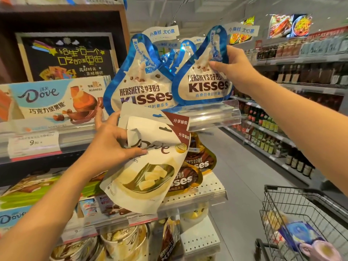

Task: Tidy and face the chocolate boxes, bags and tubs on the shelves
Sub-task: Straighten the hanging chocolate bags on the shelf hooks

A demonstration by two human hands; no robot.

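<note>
- Gripping two cream Dove pouches (150, 166) at center frame, left hand (111, 146) has thumb across the front.
- Right hand (233, 65) pinches the blue Kisses bag (203, 80), upper center, beside another Kisses bag (139, 81).

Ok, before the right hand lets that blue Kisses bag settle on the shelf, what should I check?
1. Right hand pinches the right-hand blue Kisses bag: ok.
2. That bag's front faces out: ok.
3. It stands upright: not ok, tilted.
4. Clear shelf lip in front to stop it sliding off: ok.
5. Left hand grips the white Dove pouches securely: ok.
6. Free space behind the bag: cannot tell.
</note>
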